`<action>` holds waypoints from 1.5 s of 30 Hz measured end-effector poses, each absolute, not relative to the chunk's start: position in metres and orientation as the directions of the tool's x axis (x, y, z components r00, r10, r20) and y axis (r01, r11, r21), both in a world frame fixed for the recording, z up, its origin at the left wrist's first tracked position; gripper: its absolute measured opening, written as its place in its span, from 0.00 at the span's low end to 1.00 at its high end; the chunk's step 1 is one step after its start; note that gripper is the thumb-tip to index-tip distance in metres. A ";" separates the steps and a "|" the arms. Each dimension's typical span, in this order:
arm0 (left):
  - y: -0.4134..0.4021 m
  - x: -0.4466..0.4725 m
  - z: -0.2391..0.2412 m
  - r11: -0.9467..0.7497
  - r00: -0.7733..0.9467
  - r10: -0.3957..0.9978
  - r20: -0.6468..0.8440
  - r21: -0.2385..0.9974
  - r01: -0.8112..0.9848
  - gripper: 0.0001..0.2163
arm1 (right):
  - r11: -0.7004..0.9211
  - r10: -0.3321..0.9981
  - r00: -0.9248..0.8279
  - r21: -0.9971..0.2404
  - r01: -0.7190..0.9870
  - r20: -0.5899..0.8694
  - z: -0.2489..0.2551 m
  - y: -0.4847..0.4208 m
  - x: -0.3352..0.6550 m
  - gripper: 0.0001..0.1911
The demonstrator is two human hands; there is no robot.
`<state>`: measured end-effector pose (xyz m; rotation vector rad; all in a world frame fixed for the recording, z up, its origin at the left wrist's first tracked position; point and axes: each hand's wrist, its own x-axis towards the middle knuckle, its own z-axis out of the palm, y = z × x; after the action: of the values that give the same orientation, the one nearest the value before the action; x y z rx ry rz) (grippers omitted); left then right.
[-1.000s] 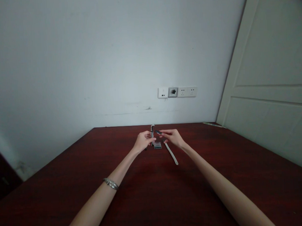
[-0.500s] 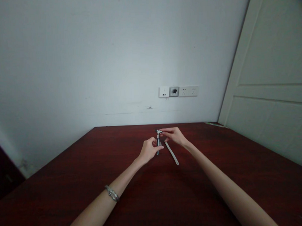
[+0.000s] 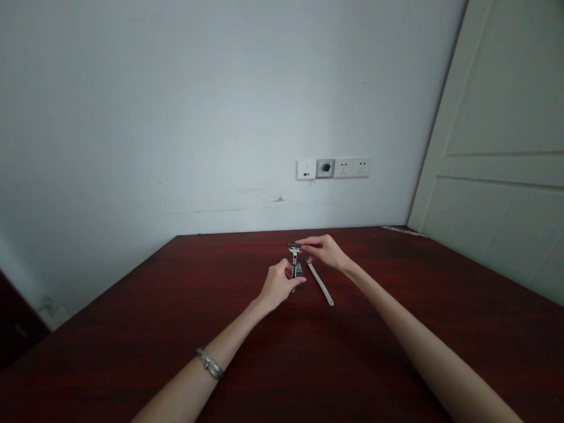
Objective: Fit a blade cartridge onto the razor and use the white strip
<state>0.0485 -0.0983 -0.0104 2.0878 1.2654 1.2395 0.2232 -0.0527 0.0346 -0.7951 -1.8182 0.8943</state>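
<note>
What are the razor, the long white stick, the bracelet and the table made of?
Razor: shiny metal or silvery plastic, with black parts; too small to be sure.
Long white stick: probably plastic, since it looks smooth and pale.
Bracelet: likely polished metal, because it's silvery and catches light.
Table: wood or a wood-look coating, satiny reddish-brown with faint streaks.
</note>
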 end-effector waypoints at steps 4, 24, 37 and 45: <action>-0.098 0.049 -0.011 -0.518 0.199 0.848 0.491 0.689 0.507 0.14 | 0.535 0.805 -0.384 -0.832 0.145 0.451 0.034 -0.053 0.223 0.17; -0.095 0.047 -0.011 -0.507 0.181 0.851 0.493 0.683 0.526 0.13 | 0.494 0.812 -0.405 -0.865 0.091 0.421 0.038 -0.058 0.222 0.19; -0.098 0.044 -0.006 -0.567 0.268 0.819 0.507 0.643 0.515 0.09 | 0.536 0.769 -0.473 -0.837 0.111 0.430 0.036 -0.057 0.221 0.18; -0.092 0.040 -0.010 -0.536 0.308 0.842 0.443 0.631 0.560 0.16 | 0.552 0.758 -0.491 -0.823 0.135 0.428 0.040 -0.064 0.219 0.18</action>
<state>0.0397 -0.0918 -0.0103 2.2215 1.2558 1.0851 0.2189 -0.0643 0.0397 -0.7220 -1.9536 0.9448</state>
